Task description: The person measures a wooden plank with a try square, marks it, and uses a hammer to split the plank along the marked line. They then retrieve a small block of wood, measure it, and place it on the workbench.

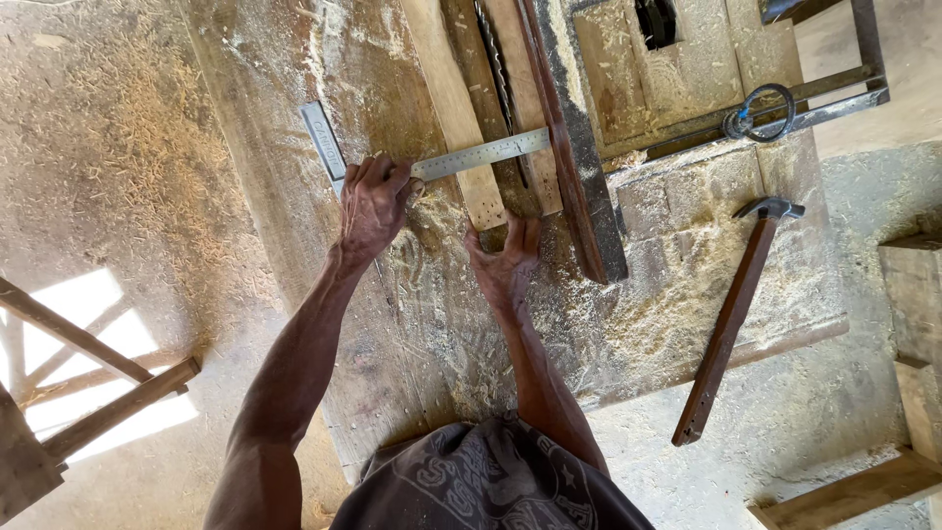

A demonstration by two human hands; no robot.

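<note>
Sawdust covers the rough wooden workbench (412, 324) we look down on. Our left hand (374, 204) presses flat, fingers closed, on the metal try square (432, 157), whose steel blade crosses the pale narrow wooden plank (453, 108) lying on the bench. Our right hand (505, 263), just beside the square, grips the plank's near end with curled fingers. Right of the plank lies a long dark timber strip (579, 167); farther right rests a brown-handled claw hammer (731, 319).
</note>
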